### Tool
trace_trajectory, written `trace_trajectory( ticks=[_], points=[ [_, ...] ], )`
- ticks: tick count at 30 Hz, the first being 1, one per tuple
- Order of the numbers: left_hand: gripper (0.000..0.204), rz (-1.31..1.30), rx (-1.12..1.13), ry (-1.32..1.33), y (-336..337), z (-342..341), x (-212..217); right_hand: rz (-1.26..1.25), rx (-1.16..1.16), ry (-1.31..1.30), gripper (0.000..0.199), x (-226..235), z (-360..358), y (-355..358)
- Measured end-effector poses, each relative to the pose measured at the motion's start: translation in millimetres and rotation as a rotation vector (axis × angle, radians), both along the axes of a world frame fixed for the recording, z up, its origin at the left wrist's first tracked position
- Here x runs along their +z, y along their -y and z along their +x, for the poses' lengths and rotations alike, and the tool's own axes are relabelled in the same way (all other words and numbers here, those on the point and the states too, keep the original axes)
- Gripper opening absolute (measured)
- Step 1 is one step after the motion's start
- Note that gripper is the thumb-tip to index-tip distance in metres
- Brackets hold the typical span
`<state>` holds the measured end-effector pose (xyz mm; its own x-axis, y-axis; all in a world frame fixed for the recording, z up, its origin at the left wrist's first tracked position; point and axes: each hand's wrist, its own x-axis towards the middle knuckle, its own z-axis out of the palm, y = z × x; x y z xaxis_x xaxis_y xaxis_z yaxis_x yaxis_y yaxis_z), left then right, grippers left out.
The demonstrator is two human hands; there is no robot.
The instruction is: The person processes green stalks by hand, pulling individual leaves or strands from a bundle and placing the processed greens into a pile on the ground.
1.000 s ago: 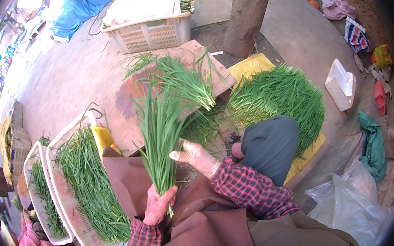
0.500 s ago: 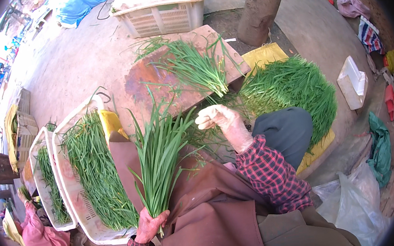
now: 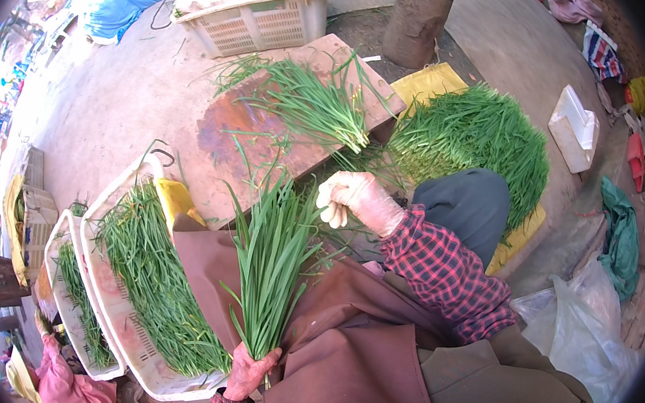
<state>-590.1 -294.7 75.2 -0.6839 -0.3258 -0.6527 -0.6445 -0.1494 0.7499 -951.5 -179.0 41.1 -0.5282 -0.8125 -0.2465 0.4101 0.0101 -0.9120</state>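
Observation:
My left hand (image 3: 250, 370) is closed around the lower ends of a bunch of Chinese chives (image 3: 268, 261). Its leaves fan upward over the brown apron (image 3: 348, 385) on my lap. To the right of the leaf tips, my right hand (image 3: 357, 202) hangs with its fingers curled in. Whether anything small is pinched there is hidden. Beyond it, a loose bundle of chives (image 3: 321, 104) lies on a low board (image 3: 256, 161), cut ends toward me. A large heap of chives (image 3: 480, 147) rests on yellow sheeting (image 3: 431, 82) by my knee.
At left, a white crate (image 3: 99, 262) and a narrower crate (image 3: 58, 281) contain chives. Another crate (image 3: 259, 29) stands behind the board, near a tree trunk (image 3: 425, 13). A foam box (image 3: 572, 131) and clear plastic bags (image 3: 583, 324) lie at right. A person in pink (image 3: 76, 381) sits far left.
My left hand and its chives have shifted slightly right, and the leaf tips sit lower and closer together. The fingers of my right hand have curled further downward.

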Motion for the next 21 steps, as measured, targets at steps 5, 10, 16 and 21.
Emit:
trace_trajectory(
  ticks=[5, 10, 16, 21],
  points=[
    [0.013, 0.028, 0.004, -0.002, 1, -1, -1, -0.014, 0.024, -0.021, 0.017, 3, -9, -12],
    [0.012, -0.009, -0.014, 0.048, 2, -2, 3, 0.000, 0.041, -0.030, 0.017, 6, -13, -20],
    [0.013, -0.022, -0.038, 0.034, 3, -1, 4, 0.222, -0.022, 0.001, 0.042, -9, -9, -18],
    [0.013, -0.035, -0.057, 0.040, 3, 6, -5, 0.105, 0.054, 0.048, 0.033, -17, -1, -6]
  ],
)
